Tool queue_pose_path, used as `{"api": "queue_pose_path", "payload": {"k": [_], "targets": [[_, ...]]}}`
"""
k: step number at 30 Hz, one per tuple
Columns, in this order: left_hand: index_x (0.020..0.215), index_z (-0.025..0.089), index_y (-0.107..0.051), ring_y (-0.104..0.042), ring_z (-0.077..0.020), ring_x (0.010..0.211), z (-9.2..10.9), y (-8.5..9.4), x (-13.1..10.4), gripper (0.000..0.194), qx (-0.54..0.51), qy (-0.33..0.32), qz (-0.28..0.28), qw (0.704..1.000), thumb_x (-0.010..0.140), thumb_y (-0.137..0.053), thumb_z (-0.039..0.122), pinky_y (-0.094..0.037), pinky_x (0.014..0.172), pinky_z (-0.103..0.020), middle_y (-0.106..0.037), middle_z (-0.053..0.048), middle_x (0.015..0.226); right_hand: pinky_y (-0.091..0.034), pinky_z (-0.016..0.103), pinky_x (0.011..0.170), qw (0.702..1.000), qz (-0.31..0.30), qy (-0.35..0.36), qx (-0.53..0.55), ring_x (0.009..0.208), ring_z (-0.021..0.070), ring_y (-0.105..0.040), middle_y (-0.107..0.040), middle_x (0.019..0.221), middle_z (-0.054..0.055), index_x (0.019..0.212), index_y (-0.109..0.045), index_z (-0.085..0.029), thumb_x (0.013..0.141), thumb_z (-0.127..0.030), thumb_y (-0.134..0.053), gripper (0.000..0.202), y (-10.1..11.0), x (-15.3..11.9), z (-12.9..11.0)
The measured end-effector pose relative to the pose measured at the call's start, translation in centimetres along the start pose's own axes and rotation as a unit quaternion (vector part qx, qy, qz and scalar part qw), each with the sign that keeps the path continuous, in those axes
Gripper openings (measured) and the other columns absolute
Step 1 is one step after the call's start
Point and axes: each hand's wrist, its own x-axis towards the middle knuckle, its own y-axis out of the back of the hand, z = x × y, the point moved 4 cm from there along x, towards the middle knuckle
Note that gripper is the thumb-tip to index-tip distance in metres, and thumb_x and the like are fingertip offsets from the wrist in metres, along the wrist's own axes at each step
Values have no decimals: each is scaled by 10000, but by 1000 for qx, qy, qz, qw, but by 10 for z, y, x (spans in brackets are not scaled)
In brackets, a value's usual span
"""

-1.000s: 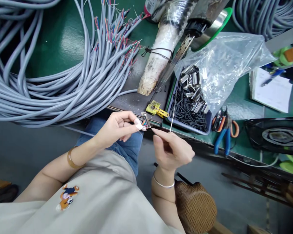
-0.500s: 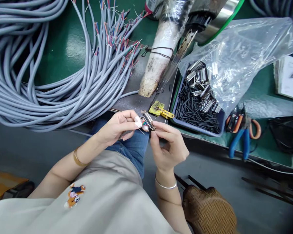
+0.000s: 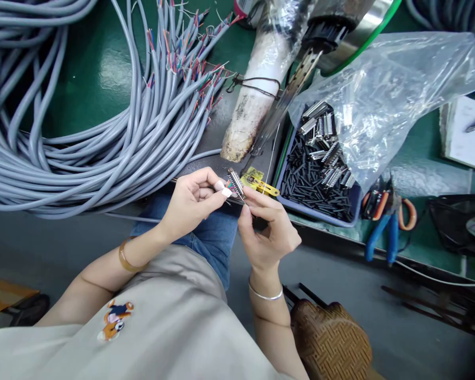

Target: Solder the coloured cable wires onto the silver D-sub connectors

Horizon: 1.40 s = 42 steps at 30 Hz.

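"What takes up the most room?"
"The green desk [image 3: 111, 68]. Across its left side sweeps a big bundle of grey cables [image 3: 134, 142], with stripped, colourful ends."
"And to the right?"
"A clear plastic bag [image 3: 399, 74] reaches over a tray [image 3: 320, 215] of small black pieces and metal connectors. A white wrapped cylinder [image 3: 257, 84] leans between cables and tray."
"The hands?"
"The left hand [image 3: 193, 203] pinches coloured wires [image 3: 228, 184] between thumb and fingers. The right hand [image 3: 267, 224] grips the lower end of a connector [image 3: 236, 183] in its fingertips."
"Where is that connector?"
"Between the two hands, tilted, at the desk's near edge; the wires meet its left side."
"Anything else small?"
"Blue-handled pliers [image 3: 393, 237] just right of the tray, and a yellow tool [image 3: 265, 186] near the connector."
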Motion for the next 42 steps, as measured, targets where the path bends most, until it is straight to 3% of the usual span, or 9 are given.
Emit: {"api": "queue_pose_path", "payload": {"k": [13,21,32,42], "targets": [[714,149,-567,-466,5,380,1,-1,2,355,-2,16,-7,1000,704,-883,309,-386,340,-123,-688,-1,777,-676,298,822,999,-6,-20,32,950,172,-795,-801,1128,63,954,-593,-228,892,-88,-679,176,-2,-2,8],[713,154,-567,-447,-2,435,3,-4,6,299,13,-9,19,1000,730,-838,279,-359,370,-125,-655,14,728,-652,245,800,1000,0,12,-22,896,156,-801,-811,1100,45,923,-586,-227,862,-51,-700,218,-2,5,5],[722,167,-556,-450,-25,505,8,-8,11,270,23,-26,44,998,739,-801,281,-346,417,-138,-619,19,720,-673,289,791,1000,-8,-3,10,938,171,-797,-801,1141,50,947,-572,-247,917,-108,-656,165,-6,10,13],[733,169,-555,-457,-34,517,9,-9,11,224,30,-33,50,998,747,-768,237,-369,458,-155,-623,15,734,-673,291,787,999,-2,-10,34,937,173,-793,-799,1147,47,955,-586,-241,885,-81,-686,201,-8,11,16]]}}
